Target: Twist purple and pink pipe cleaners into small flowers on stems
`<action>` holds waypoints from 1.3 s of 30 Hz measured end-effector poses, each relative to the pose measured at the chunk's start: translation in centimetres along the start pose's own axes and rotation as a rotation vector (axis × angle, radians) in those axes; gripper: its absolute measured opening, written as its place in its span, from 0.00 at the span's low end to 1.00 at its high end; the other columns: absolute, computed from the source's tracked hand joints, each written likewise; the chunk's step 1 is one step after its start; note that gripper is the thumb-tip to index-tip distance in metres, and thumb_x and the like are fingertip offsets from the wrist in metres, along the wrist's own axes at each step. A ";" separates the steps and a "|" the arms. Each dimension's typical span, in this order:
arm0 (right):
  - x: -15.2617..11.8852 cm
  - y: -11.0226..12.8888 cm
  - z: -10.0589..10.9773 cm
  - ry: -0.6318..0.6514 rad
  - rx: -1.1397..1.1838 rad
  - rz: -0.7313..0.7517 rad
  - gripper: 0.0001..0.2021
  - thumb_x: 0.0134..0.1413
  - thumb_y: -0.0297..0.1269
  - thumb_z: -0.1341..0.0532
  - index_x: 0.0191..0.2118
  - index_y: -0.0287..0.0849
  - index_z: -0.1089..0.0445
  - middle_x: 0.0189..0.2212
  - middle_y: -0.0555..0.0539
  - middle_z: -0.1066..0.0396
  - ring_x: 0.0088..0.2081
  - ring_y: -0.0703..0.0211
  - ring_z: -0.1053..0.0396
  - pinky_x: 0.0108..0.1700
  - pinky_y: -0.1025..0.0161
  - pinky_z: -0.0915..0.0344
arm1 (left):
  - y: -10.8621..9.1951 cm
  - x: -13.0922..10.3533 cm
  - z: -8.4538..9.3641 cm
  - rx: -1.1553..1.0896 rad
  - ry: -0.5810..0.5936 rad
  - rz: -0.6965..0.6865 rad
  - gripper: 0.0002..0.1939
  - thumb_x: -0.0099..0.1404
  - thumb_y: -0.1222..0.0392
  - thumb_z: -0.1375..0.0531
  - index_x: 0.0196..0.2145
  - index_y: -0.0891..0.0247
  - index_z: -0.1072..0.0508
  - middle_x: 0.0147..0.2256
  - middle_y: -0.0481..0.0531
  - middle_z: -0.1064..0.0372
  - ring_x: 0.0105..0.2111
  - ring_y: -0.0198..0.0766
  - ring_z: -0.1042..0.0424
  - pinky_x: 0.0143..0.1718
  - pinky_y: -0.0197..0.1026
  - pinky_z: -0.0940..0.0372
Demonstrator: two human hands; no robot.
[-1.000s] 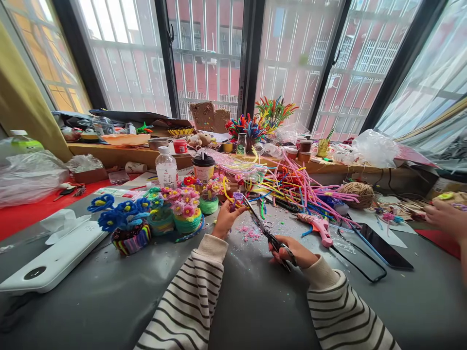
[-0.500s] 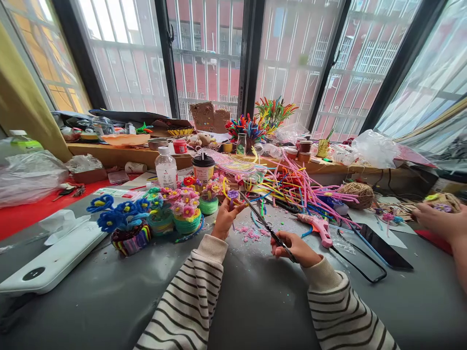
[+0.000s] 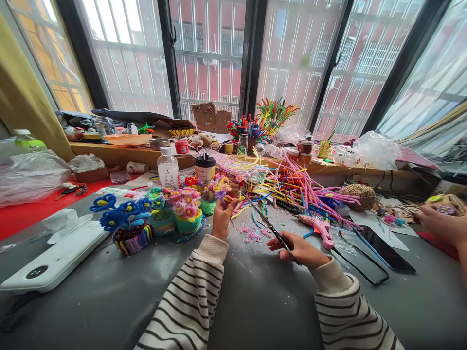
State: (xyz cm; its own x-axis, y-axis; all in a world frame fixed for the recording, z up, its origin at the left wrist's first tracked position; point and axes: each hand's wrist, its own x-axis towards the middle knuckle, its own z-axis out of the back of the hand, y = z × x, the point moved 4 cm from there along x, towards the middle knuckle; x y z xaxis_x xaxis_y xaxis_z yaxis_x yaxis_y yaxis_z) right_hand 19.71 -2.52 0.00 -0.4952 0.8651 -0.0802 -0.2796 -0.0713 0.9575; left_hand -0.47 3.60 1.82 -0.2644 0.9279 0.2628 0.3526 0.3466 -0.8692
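Note:
My left hand (image 3: pixel 222 218) pinches a small pipe-cleaner flower, with its purple bloom (image 3: pixel 220 194) and a yellow strand showing above the fingers. A short yellow end sticks out at the fingertips. In my right hand (image 3: pixel 297 249) are dark scissors (image 3: pixel 270 225), their blades pointing up and left toward that yellow end. Whether the blade tips touch it I cannot tell. Left of my left hand stand pink pipe-cleaner flowers (image 3: pixel 188 200) in a green coiled pot (image 3: pixel 189 222). Blue flowers (image 3: pixel 128 208) rise from a striped pot (image 3: pixel 132 240).
Pink fluff clippings (image 3: pixel 251 234) lie between my hands. A pink glue gun (image 3: pixel 321 229), its cord and a phone (image 3: pixel 383 248) are to the right. Loose pipe cleaners (image 3: pixel 310 187) heap behind. Another person's hand (image 3: pixel 445 221) holds a twine-wrapped piece at far right. A white device (image 3: pixel 58 253) lies left.
My left hand has turned the flower, so the bloom has swung left and a yellow end shows at the fingertips. My right hand's fingers have loosened and spread somewhat around the scissors.

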 end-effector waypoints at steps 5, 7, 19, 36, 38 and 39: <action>2.2 0.6 0.1 -0.254 0.313 -0.033 0.17 0.29 0.43 0.36 0.25 0.39 0.39 0.30 0.44 0.30 0.36 0.54 0.32 0.40 0.56 0.37 | 0.6 -0.2 -0.7 0.009 0.160 0.091 0.15 0.42 0.59 0.38 0.26 0.65 0.39 0.23 0.42 0.40 0.17 0.21 0.47 0.17 0.29 0.53; 3.6 1.4 -0.2 -0.356 0.425 0.053 0.17 0.28 0.41 0.35 0.24 0.39 0.41 0.29 0.45 0.30 0.35 0.53 0.32 0.38 0.58 0.35 | 0.7 -0.4 -0.9 0.038 0.206 0.104 0.14 0.42 0.59 0.38 0.26 0.64 0.39 0.22 0.41 0.41 0.18 0.22 0.46 0.18 0.29 0.52; 6.1 2.3 -1.1 -0.500 0.573 0.246 0.16 0.27 0.36 0.34 0.23 0.40 0.44 0.24 0.50 0.30 0.27 0.61 0.31 0.33 0.62 0.34 | 0.4 -1.1 -1.9 0.161 0.338 0.137 0.14 0.41 0.59 0.37 0.25 0.65 0.37 0.20 0.42 0.40 0.22 0.27 0.41 0.26 0.32 0.46; 6.3 2.0 0.2 -0.485 0.067 0.239 0.18 0.25 0.43 0.36 0.22 0.40 0.43 0.23 0.50 0.33 0.25 0.62 0.35 0.30 0.63 0.38 | 2.3 -0.1 -0.9 0.335 0.334 0.035 0.17 0.39 0.59 0.37 0.27 0.65 0.38 0.24 0.46 0.37 0.25 0.30 0.37 0.28 0.33 0.43; 6.2 2.1 0.2 -0.482 -0.071 0.244 0.15 0.29 0.42 0.37 0.23 0.40 0.40 0.23 0.49 0.33 0.25 0.62 0.35 0.29 0.64 0.39 | 2.3 -0.1 -0.8 0.355 0.317 0.033 0.17 0.38 0.59 0.36 0.25 0.65 0.39 0.22 0.46 0.37 0.24 0.29 0.37 0.26 0.32 0.43; 6.1 2.2 0.2 -0.484 -0.122 0.242 0.13 0.30 0.42 0.38 0.23 0.40 0.40 0.23 0.49 0.33 0.25 0.62 0.35 0.29 0.64 0.39 | 2.2 -0.1 -0.8 0.366 0.305 0.035 0.17 0.38 0.59 0.36 0.25 0.65 0.39 0.21 0.45 0.38 0.23 0.29 0.38 0.25 0.32 0.44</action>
State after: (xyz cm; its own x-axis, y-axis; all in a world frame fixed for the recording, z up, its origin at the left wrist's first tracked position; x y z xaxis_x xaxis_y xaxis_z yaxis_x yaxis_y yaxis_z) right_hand 16.25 2.75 1.63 -0.1312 0.9441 0.3026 -0.3122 -0.3290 0.8912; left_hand 1.06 4.39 0.18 0.0374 0.9552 0.2937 0.0031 0.2938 -0.9559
